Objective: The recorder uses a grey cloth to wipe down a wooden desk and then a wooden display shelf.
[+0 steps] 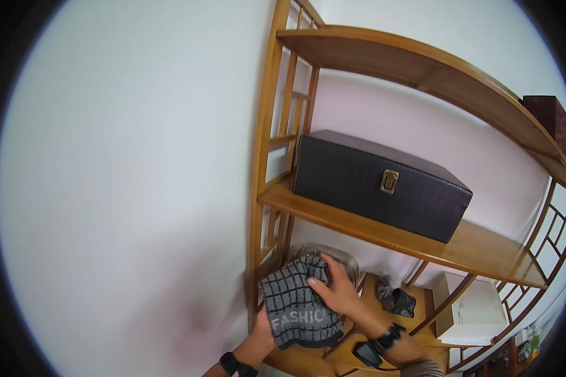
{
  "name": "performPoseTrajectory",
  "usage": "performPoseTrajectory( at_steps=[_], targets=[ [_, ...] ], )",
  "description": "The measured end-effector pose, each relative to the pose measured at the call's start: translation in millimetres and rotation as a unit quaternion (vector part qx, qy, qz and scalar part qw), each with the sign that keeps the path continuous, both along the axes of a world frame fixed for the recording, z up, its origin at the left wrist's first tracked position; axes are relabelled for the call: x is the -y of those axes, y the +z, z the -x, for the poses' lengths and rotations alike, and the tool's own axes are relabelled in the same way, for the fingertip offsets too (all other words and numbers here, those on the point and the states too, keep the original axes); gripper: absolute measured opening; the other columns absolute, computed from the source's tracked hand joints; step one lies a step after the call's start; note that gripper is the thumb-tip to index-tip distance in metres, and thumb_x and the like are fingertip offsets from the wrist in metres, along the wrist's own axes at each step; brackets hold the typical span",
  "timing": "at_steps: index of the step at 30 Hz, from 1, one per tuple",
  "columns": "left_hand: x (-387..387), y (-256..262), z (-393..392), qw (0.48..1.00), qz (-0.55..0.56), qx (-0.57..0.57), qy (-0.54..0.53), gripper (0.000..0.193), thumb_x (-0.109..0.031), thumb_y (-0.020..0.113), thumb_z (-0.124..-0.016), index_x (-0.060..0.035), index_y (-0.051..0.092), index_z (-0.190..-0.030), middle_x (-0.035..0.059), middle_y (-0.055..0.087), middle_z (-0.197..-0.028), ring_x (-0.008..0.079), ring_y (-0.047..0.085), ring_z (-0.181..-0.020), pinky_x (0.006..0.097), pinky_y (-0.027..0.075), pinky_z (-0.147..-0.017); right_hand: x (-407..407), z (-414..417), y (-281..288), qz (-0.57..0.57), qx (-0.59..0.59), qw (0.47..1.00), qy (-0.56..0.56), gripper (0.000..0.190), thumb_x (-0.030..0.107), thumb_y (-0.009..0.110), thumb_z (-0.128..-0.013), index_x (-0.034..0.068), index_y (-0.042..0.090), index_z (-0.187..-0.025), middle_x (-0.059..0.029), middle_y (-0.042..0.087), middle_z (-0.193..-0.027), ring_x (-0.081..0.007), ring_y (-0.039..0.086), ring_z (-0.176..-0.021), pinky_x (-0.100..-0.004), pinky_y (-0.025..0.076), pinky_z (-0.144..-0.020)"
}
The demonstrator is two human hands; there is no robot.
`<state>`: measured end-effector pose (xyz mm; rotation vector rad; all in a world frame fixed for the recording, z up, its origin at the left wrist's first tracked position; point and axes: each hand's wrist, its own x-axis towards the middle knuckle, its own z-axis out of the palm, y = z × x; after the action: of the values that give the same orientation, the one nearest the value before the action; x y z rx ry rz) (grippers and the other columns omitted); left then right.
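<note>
A grey knitted cloth (pixel 292 297) with a dark grid pattern and lettering is held between my two hands in front of a wooden shelf unit. My left hand (pixel 263 330) grips its lower left edge, with the fingers hidden behind it. At the upper right of the cloth, my right hand (pixel 334 287) has thumb and fingers pinched on the fabric. A ribbed, clear-looking container (pixel 349 259) shows partly behind the cloth. Dark bands are on both wrists.
A black box with a metal clasp (pixel 377 188) stands on the middle shelf (pixel 490 249). Below it are dark plastic-wrapped items (pixel 403 301) and a white box (pixel 471 311). A dark red box (pixel 549 118) sits on the top shelf. A white wall (pixel 132 165) borders the left side.
</note>
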<state>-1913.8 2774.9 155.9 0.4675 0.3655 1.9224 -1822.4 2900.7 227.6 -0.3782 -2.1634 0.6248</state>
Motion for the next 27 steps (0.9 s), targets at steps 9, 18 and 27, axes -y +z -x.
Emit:
performPoseTrajectory(
  at_steps=[9, 18, 27],
  targets=[
    [-3.0, 182.9, 44.9, 0.821, -0.256, -0.099, 0.5, 0.038, -0.027, 0.029, -0.087, -0.0034, 0.037, -0.116, 0.0108, 0.043, -0.114, 0.0237, 0.043, -0.103, 0.036, 0.037, -0.087, -3.3, -166.5, 105.5, -0.348, -0.192, 0.898, -0.19, 0.013, -0.007, 0.052, -0.064, 0.001, 0.052, -0.074, -0.0101, 0.052, -0.07, -0.0207, 0.048, -0.062, -0.0298, 0.037, -0.057],
    [-78.5, 391.0, 110.1, 0.197, -0.006, -0.421, 0.885, 0.047, -0.03, 0.056, -0.07, -0.0077, 0.047, -0.11, 0.0253, 0.037, -0.108, 0.0382, 0.034, -0.102, 0.0439, 0.029, -0.086, -73.6, -250.2, 117.8, -0.281, -0.196, 0.851, -0.398, 0.008, 0.004, 0.049, -0.078, -0.003, 0.052, -0.082, -0.007, 0.048, -0.074, -0.0136, 0.045, -0.065, -0.0227, 0.036, -0.059],
    [-62.8, 397.6, 125.0, 0.126, 0.099, -0.56, 0.813, 0.037, -0.028, 0.046, -0.076, -0.0104, 0.045, -0.109, 0.014, 0.045, -0.105, 0.0334, 0.041, -0.097, 0.0425, 0.037, -0.079, -107.3, -287.6, 88.3, -0.099, -0.151, 0.896, -0.406, 0.028, 0.02, 0.04, -0.086, -0.005, 0.05, -0.079, -0.0098, 0.044, -0.073, -0.018, 0.044, -0.069, -0.0268, 0.037, -0.063]
  ],
)
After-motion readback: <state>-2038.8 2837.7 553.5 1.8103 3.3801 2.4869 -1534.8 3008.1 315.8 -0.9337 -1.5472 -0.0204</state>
